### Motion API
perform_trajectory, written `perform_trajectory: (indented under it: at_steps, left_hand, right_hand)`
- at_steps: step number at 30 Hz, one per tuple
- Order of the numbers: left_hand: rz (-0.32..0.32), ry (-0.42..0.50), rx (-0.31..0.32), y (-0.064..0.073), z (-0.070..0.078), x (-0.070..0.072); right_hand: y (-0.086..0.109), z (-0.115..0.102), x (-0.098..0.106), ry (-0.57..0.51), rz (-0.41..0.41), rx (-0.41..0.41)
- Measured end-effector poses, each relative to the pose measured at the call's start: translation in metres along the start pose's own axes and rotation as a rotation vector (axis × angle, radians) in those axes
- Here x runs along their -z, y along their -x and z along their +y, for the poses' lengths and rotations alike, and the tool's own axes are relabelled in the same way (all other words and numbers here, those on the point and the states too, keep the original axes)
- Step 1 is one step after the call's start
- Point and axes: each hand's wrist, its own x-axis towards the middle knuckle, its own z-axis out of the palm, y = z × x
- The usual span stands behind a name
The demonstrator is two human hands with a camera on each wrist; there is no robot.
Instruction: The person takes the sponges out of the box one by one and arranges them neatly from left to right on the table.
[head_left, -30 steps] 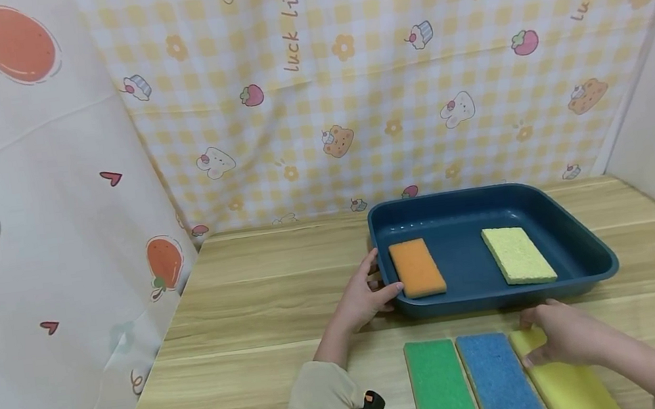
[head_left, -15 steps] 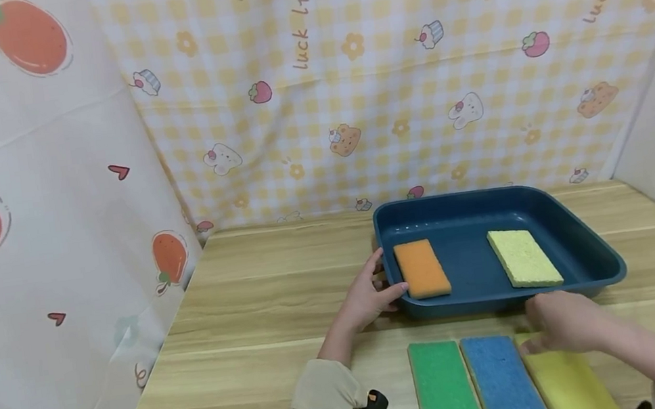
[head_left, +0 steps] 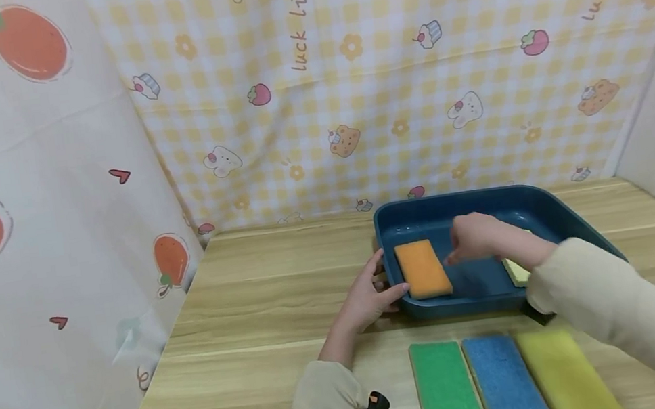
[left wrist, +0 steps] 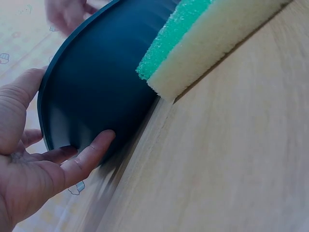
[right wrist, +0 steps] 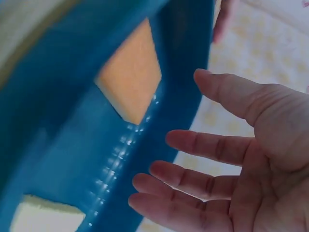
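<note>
My left hand [head_left: 366,298] holds the left front corner of a dark blue baking pan [head_left: 438,307], thumb at the rim, fingers against the outer wall. My right hand [head_left: 475,237] is over the pan, and in the right wrist view its fingers are spread with nothing in them. Just left of it, inside the pan, lies an orange sponge [head_left: 423,269]. A pale yellow sponge [head_left: 516,273] sits in the right part, partly hidden by the right forearm. In front of the pan, side by side, lie a green sponge [head_left: 446,388], a blue sponge [head_left: 506,380] and a yellow sponge [head_left: 566,373].
The wooden tabletop [head_left: 244,324] runs back to a checked cloth [head_left: 294,133] hung behind the pan. A white cloth [head_left: 75,194] with fruit prints hangs at the left. Beside the left sleeve is a small black device [head_left: 377,406].
My right hand has moved from the yellow sponge, up and left, to over the pan. The yellow sponge stays in its row. My left hand keeps its place on the pan.
</note>
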Motion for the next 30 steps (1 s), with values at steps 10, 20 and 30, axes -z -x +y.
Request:
perform_trajectory:
  at_steps: [10,20,30]
  left_hand:
    - [-0.011,0.011,0.008,-0.001,-0.002,0.001]
    - [-0.023,0.013,0.003,-0.001,-0.001,-0.002]
    - [-0.001,0.009,0.002,-0.003,-0.004,0.0]
  right_hand:
    - [-0.074,-0.015,-0.002,-0.01,-0.067,-0.167]
    - [-0.1,-0.016,-0.015,0.02,-0.109,-0.126]
    - [-0.114,-0.023,-0.027,0.009,-0.142,-0.114]
